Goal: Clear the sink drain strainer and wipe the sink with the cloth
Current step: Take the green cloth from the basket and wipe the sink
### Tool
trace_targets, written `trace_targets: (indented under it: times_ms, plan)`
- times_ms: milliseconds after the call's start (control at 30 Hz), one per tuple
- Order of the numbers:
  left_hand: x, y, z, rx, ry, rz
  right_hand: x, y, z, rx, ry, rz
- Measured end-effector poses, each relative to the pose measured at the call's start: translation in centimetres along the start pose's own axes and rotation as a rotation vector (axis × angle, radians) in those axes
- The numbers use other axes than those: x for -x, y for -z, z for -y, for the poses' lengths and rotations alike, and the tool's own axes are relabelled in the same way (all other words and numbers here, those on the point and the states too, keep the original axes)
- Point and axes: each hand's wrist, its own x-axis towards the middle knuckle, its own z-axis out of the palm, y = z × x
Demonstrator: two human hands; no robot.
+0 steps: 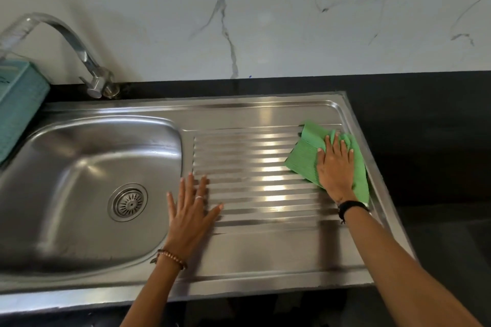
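Note:
A steel sink [79, 156] has its bowl at the left, and a round drain strainer [128, 202] sits in the bowl's bottom. To the right lies the ribbed draining board [255, 167]. A green cloth [305, 158] is spread on the board's far right end. My right hand [336, 167] lies flat on top of the cloth, fingers pointing away from me. My left hand [190, 210] rests flat with fingers apart on the board's left edge beside the bowl, holding nothing.
A chrome tap [87, 61] curves over the bowl from the back left. A teal box [18, 103] stands at the far left edge. Black countertop [425, 127] surrounds the sink, with a white marble wall [265, 13] behind.

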Motion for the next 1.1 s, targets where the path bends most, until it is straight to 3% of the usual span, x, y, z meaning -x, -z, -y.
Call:
trace_targets:
  times_ms: [133,233,467,567,667,900,1100]
  plan:
    - [1.1,0.3,2.7,0.194,0.139,0.041,1.2,-0.8,3.6,-0.046,0.000,-0.026]
    - [1.5,0.0,2.9,0.392,0.142,0.061,2.5,-2.0,8.0,-0.073,0.084,-0.034]
    - [1.5,-0.2,3.0,0.399,0.205,0.027,5.9,-5.2,21.2,-0.104,0.384,0.056]
    - [1.3,0.4,3.1,0.523,0.283,0.043,6.6,-5.8,24.0,-0.060,0.458,0.087]
    - [1.4,1.1,3.8,0.651,0.313,0.028,7.1,-5.9,24.1,-0.021,0.550,0.121]
    - [3.0,1.0,2.9,0.594,0.298,-0.035,9.2,-5.9,21.9,-0.027,0.741,0.138]
    - [4.0,-0.4,-1.3,0.412,0.208,-0.067,8.4,-4.3,15.5,-0.106,0.652,0.108]
